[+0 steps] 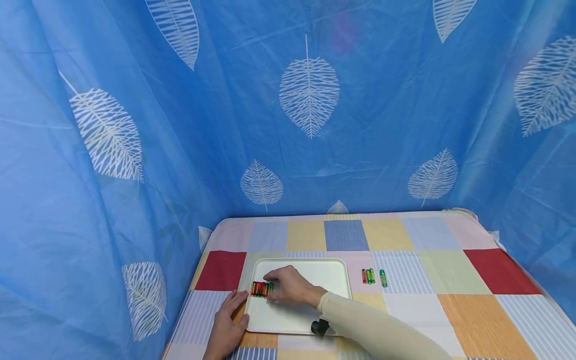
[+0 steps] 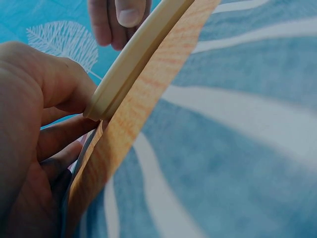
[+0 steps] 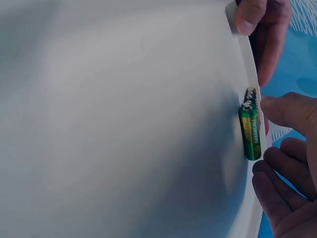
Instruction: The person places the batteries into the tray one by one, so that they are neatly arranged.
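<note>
A white tray [image 1: 310, 320] lies on the table, with a row of red and green batteries [image 1: 259, 289] standing side by side along its left edge. My right hand [image 1: 290, 287] is over the row's right end, thumb and fingers spread around the ends of a green battery [image 3: 250, 133]. In the right wrist view, that battery shows uncovered between thumb and fingertips. At the tray's left side, my left hand [image 1: 226, 325] rests with fairly straight fingers. Its thumb meets the tray rim [image 2: 116, 82], while other fingers extend outside the edge.
On the patchwork tablecloth [image 1: 400, 315], right of the tray, lies a small group of red and green batteries [image 1: 368, 276]. One more green battery [image 1: 383, 278] lies slightly apart. A blue curtain with white leaves [image 1: 351, 165] hangs behind the table and at both sides.
</note>
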Available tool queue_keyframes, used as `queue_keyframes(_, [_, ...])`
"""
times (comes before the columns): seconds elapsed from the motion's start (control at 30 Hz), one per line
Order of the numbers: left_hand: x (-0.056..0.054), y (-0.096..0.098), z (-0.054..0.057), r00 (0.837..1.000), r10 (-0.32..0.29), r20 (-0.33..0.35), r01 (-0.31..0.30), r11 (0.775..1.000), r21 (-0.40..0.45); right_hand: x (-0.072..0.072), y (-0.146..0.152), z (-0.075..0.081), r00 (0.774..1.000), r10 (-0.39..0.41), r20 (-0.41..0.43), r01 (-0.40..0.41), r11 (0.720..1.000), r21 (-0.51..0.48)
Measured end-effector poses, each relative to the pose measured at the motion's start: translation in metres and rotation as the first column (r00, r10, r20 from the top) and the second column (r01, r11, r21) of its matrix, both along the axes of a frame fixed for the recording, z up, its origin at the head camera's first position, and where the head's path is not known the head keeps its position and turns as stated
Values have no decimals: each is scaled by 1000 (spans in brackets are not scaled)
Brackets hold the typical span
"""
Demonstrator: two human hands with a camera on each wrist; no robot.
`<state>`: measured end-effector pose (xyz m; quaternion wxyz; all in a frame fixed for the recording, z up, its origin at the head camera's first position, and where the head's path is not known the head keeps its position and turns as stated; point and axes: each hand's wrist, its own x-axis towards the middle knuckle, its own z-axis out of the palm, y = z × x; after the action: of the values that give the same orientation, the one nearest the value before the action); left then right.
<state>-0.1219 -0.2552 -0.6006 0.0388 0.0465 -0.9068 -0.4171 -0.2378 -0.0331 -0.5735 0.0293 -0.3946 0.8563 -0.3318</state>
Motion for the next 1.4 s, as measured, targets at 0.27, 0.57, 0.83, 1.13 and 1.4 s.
queue_keyframes(0.27, [0, 0, 2, 1000, 0, 3, 0, 1000, -3, -6, 19, 7, 996, 14, 93, -11, 999, -41])
queue_keyframes(0.57, [-2, -1, -3, 1000, -1, -21, 2, 1000, 12, -16, 49, 13, 989, 14, 149, -1, 996, -85])
queue_keyframes(0.83, [-3, -1, -3, 1000, -3, -14, 3, 1000, 24, -23, 87, 15, 987, 28, 160, -8, 992, -125])
queue_keyframes(1.13, [-3, -3, -5, 999, -14, -35, 15, 1000, 15, -23, 135, 19, 987, 11, 159, 14, 988, -152])
queue_keyframes(1.4, [-2, -2, -3, 1000, -9, -23, 9, 1000, 16, -19, 173, 23, 986, -15, 163, 42, 986, -163])
